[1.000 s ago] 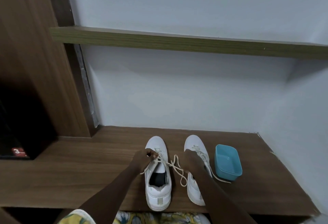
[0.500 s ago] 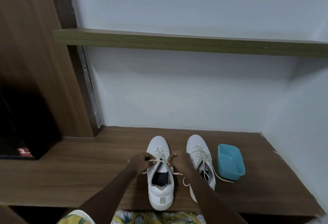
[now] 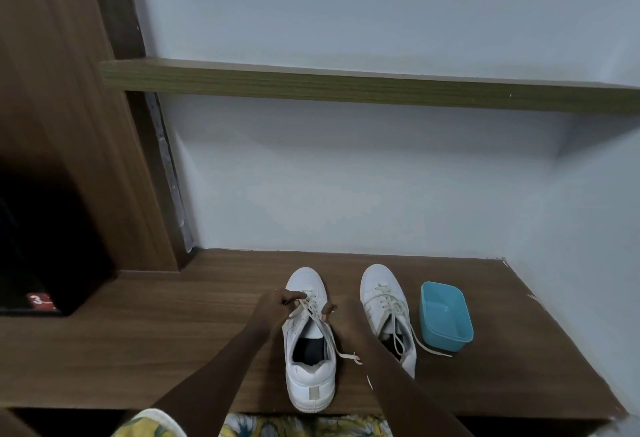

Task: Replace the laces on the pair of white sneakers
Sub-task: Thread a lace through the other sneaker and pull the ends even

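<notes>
Two white sneakers stand side by side on a wooden desk (image 3: 173,339), toes toward the wall. My left hand (image 3: 277,305) pinches the cream lace (image 3: 313,308) at the upper eyelets of the left sneaker (image 3: 310,377). My right hand (image 3: 343,315) sits at the right side of the same shoe and holds the lace's other strand, whose loose end trails over the desk. The right sneaker (image 3: 381,298) is laced, with its ends lying loose toward the blue box.
A small blue plastic box (image 3: 445,315) stands right of the right sneaker. A wooden shelf (image 3: 346,85) runs along the white wall above. A brown cabinet (image 3: 62,125) with a dark opening stands at the left. The desk's front edge is near my body.
Both hands have drawn together at the left sneaker's eyelets, and the loose lace loops between the shoes have been pulled shorter. The view has shifted slightly.
</notes>
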### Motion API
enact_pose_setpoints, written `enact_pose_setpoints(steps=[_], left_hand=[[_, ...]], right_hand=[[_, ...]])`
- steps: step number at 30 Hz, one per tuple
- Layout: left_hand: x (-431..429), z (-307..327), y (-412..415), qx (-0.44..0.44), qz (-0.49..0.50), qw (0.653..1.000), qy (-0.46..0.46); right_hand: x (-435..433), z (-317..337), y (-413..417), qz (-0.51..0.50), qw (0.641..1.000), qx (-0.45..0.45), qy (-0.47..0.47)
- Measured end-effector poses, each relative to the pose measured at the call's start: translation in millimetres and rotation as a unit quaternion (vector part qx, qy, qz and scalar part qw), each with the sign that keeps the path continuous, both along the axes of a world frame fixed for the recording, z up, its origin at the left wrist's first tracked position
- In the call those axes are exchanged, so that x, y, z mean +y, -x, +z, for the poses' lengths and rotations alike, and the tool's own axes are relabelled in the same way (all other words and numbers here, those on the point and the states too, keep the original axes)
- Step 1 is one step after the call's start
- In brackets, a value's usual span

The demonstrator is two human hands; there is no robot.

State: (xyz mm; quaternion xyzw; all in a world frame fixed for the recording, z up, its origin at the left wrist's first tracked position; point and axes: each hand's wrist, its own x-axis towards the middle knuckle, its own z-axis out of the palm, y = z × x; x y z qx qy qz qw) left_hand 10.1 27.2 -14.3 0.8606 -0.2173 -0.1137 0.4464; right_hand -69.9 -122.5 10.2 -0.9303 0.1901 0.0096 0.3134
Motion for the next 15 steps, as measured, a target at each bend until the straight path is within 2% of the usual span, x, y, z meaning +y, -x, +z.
enact_pose_setpoints(steps=[2,4,10,13,15], left_hand=[[0,1,0,-0.012,0.002,1.000,-0.006],[0,0,-1,-0.029,0.000,0.999,-0.017],[0,-6,-2,-0.049,-0.022,0.997,-0.051],[0,-7,0,-0.052,-0.017,0.997,-0.047],[1,-7,1,-0.055,-0.011,0.997,-0.048]], right_hand=[[-2,-1,1,-0.011,0.999,-0.017,-0.026],[-3,0,1,-0.011,0.999,0.006,-0.040],[-9,4,6,-0.018,0.988,0.094,0.125],[-9,0,10,-0.020,0.984,0.102,0.146],[-6,1,8,-0.005,0.989,0.098,0.107]])
